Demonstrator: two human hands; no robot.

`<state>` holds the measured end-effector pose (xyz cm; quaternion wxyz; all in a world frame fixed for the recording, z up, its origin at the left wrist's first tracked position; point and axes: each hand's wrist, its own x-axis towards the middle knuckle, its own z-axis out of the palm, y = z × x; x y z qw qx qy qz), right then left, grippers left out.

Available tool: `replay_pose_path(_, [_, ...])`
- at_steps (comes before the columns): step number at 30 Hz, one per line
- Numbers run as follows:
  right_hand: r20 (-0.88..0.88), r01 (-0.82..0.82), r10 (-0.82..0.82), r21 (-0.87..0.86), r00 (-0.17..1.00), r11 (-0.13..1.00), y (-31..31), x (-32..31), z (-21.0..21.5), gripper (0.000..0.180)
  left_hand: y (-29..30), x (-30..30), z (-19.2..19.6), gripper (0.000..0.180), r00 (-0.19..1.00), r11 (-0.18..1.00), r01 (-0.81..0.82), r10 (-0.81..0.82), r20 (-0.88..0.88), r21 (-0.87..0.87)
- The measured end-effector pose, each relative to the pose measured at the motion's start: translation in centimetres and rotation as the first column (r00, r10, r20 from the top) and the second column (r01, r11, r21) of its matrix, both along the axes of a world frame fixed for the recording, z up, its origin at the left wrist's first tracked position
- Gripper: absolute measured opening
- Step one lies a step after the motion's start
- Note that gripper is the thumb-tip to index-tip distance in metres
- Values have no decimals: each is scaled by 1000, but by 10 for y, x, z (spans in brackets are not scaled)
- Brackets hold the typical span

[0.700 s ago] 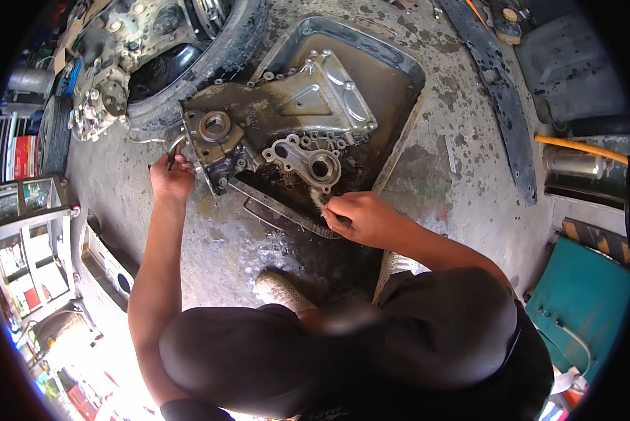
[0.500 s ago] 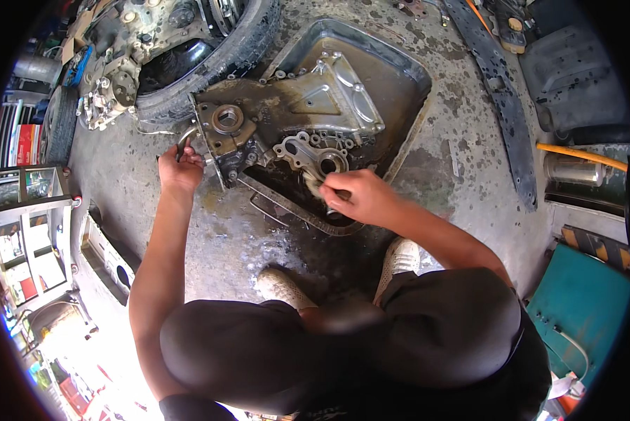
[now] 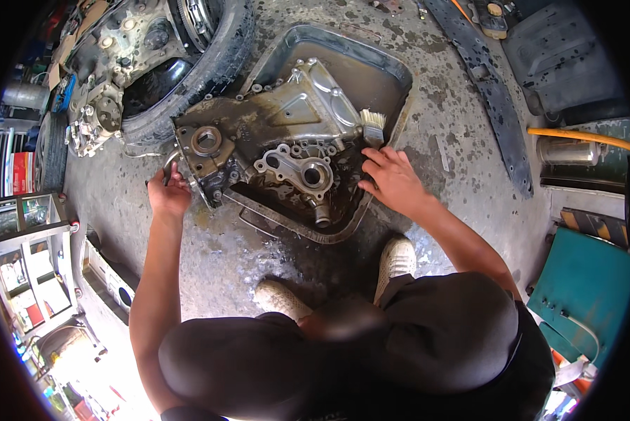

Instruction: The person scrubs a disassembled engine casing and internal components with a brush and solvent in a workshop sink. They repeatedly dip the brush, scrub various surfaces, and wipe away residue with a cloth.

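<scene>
A greasy metal engine timing cover (image 3: 259, 112) rests tilted across a metal tray (image 3: 397, 70) of murky brown liquid. At its left edge my left hand (image 3: 170, 194) has its fingers curled round something slender and dark beside a bent metal piece (image 3: 172, 158); what it grips is partly hidden. My right hand (image 3: 397, 184), over the tray's right rim, holds a paintbrush (image 3: 373, 126), its pale bristles pointing away from me and its handle mostly hidden by the fingers. In the tray's near part, a smaller cast housing (image 3: 297, 170) with round openings lies against the cover.
Beyond the tray on the left, engine parts (image 3: 129, 52) sit on a tyre (image 3: 220, 63). A long dark metal strip (image 3: 493, 98) lies on the stained floor (image 3: 441, 210) at the right. My shoes (image 3: 399, 257) are just in front of the tray. A teal case (image 3: 585, 295) stands lower right.
My right hand has moved right with the paintbrush, from over the cast housing to the tray's right rim, and the bristles now point away from me. My left hand stays at the cover's edge.
</scene>
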<state>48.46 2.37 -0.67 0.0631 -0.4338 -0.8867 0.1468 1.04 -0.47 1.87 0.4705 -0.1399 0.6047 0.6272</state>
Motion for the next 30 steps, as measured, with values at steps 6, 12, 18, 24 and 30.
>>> replay_pose_path(6, [193,71,-94,124,977,990,27,-14,-28,34,5,7,7,32,1000,999,24,-24,3,-25])
replay_pose_path(12, [-70,-89,76,-208,995,974,12,-36,48,21,-1,1,4,30,999,998,18,-21,-48,-58])
replay_pose_path(18, [-520,-141,190,133,833,981,-30,-68,76,25,6,-8,-9,28,998,999,-17,15,-68,-31])
replay_pose_path(24, [-40,-212,213,20,976,977,-16,-52,42,19,0,-3,-3,24,999,1000,30,-30,-23,2])
replay_pose_path(30, [-97,77,-89,-118,991,990,16,-11,32,12,-2,-7,-13,27,999,999,-43,43,8,17])
